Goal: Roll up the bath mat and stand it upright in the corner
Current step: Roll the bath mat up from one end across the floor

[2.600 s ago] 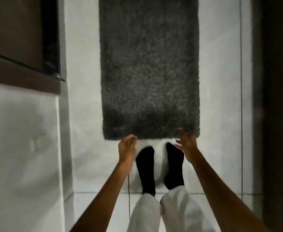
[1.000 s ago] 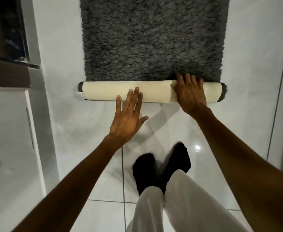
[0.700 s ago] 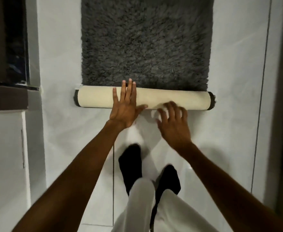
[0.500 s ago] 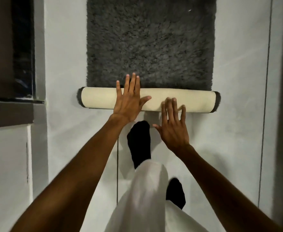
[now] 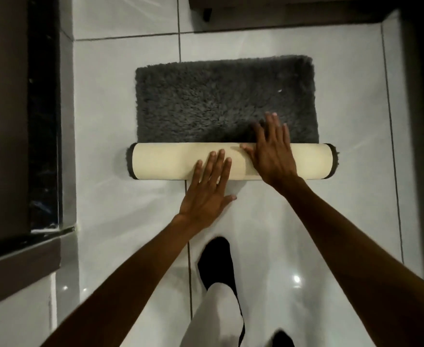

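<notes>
White tile floor (image 5: 343,71). Bath mat (image 5: 226,103) part-rolled, roll (image 5: 166,161) axis 9-to-3, flat pile at 12. Right hand (image 5: 271,149) flat, splayed on roll crest, nearer unrolled part; left hand (image 5: 209,189) flat, fingertips on 6 side. Next push likely toward 12.

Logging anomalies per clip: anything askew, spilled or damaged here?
Nothing stands out. The bath mat is partly rolled; the roll lies even across the tile floor, left hand and right hand flat on it. No spills visible.
</notes>
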